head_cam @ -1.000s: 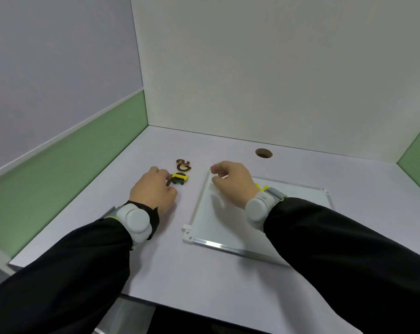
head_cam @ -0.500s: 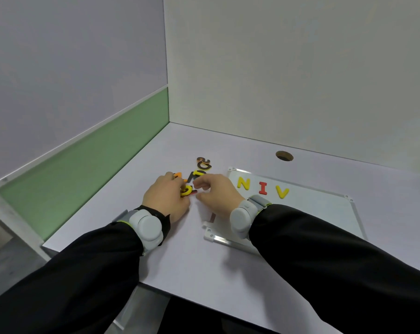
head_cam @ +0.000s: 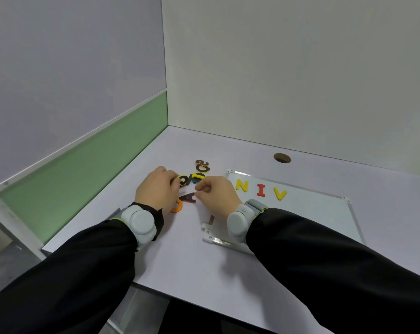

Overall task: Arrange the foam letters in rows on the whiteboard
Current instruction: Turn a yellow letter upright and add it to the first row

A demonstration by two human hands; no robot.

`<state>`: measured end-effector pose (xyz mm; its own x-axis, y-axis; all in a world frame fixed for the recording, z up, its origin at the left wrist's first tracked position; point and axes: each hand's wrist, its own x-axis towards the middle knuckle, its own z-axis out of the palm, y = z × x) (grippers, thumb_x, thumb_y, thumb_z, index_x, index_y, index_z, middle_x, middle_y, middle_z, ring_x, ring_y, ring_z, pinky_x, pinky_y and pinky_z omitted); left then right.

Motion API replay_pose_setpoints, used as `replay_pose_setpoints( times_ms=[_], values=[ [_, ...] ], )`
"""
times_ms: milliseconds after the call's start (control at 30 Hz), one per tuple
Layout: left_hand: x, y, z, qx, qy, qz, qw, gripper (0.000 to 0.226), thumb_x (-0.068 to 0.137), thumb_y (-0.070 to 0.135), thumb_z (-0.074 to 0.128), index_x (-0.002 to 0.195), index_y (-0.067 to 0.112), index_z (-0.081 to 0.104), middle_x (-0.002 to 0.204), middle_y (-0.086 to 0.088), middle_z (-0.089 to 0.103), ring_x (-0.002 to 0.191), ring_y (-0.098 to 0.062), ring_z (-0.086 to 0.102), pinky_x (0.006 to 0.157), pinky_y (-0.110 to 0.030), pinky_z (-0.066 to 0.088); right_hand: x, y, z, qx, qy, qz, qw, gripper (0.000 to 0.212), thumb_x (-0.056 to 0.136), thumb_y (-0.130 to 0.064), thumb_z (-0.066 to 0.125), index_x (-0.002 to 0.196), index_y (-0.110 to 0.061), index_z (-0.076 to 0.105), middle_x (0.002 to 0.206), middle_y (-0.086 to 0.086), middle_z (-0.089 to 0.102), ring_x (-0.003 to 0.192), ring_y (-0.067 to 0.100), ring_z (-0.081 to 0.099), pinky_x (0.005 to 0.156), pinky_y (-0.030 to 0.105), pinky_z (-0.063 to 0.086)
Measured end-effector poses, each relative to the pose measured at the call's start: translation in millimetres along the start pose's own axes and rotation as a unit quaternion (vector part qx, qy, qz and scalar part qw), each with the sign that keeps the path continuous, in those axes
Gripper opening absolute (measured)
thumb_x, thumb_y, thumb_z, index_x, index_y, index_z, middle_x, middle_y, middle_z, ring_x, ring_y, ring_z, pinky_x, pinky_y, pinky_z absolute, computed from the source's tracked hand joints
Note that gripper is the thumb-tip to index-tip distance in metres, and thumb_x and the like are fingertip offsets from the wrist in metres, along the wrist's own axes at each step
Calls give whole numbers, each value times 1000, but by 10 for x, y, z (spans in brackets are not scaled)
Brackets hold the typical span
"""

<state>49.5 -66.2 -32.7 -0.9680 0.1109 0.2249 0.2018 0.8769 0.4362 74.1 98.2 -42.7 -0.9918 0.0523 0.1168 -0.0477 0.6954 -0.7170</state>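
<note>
The whiteboard (head_cam: 320, 208) lies on the desk to the right, with a yellow N (head_cam: 242, 185), a red I (head_cam: 261, 190) and a yellow V (head_cam: 279, 193) in a row along its far edge. A pile of loose foam letters (head_cam: 199, 171) sits left of the board. A red A (head_cam: 188, 197) and an orange ring-shaped letter (head_cam: 176, 206) lie flat between my hands. My left hand (head_cam: 157, 190) pinches a yellow and black letter (head_cam: 182, 180) in the pile. My right hand (head_cam: 217, 195) hovers beside the pile with fingers curled; whether it grips a letter is hidden.
A round cable hole (head_cam: 282, 158) is in the desk beyond the board. Partition walls (head_cam: 276, 80) close off the back and left. The desk's near edge runs just under my forearms. A dark red mark (head_cam: 211, 219) shows near the board's front left corner.
My right hand left the whiteboard and came to the pile beside my left hand. The N, I, V row is uncovered, and the A and orange letter now lie exposed between my hands.
</note>
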Motion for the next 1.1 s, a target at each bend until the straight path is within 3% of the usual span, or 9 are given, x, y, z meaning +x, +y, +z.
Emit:
replay_pose_setpoints(
  times_ms=[167,333,467,533,600,700,833,1000,1100],
  values=[
    [37,151,-36,-104,9,44,993,25,101,26,49,107,17,71,97,-5,60,93,-24,56,77,-29,40,14,-63,-213,132,6,36,991,33,97,-34,51,87,-10,71,83,5,74,74,20,64,80,39,54],
    [-22,341,8,-189,27,114,975,15,95,24,62,101,28,75,93,8,60,77,-5,58,67,-10,44,-12,-49,-546,253,-17,101,962,45,98,-43,50,92,-3,70,78,11,73,63,18,58,60,24,41],
    [-82,493,99,-195,-5,146,970,17,88,21,71,104,27,74,95,13,55,78,-10,59,74,-37,54,-41,122,-734,279,-9,93,956,22,90,-22,66,94,-2,72,78,7,72,63,14,60,60,25,42],
    [-96,577,134,-178,-6,158,971,25,87,17,71,110,27,71,100,11,55,78,-6,59,80,-35,52,-59,196,-817,292,2,98,951,16,86,-10,67,97,0,73,75,5,70,61,13,60,59,23,42],
    [-117,669,149,-192,-6,140,971,33,88,12,65,118,25,64,104,11,56,79,-3,58,84,-25,50,-90,265,-884,293,12,95,951,14,84,-7,69,96,-1,74,75,5,69,62,15,61,58,23,43],
    [-174,788,124,-244,-34,76,966,36,90,7,53,121,25,57,104,12,62,83,-7,58,74,1,36,-136,348,-959,280,10,82,957,14,85,-4,66,95,-6,75,77,5,71,64,16,61,60,23,44],
    [-204,920,148,-300,-86,85,946,31,89,8,51,110,27,62,92,6,67,81,-13,67,78,-24,53,-206,425,-1039,257,-7,62,964,15,86,-4,65,97,-6,76,81,7,70,69,16,58,61,22,44],
    [-238,1066,229,-363,-107,59,924,21,91,10,60,110,17,65,87,-4,69,72,-12,68,65,-14,50,-295,538,-1114,249,-21,61,966,13,85,-8,70,96,-4,74,81,6,71,70,15,63,63,24,46],
    [-221,1113,276,-380,-108,41,918,17,92,13,63,108,14,65,86,-4,72,71,-14,70,66,-21,53,-344,592,-1178,263,-36,85,960,10,87,-11,69,95,-6,72,84,8,73,72,18,66,65,26,47]
  ],
)
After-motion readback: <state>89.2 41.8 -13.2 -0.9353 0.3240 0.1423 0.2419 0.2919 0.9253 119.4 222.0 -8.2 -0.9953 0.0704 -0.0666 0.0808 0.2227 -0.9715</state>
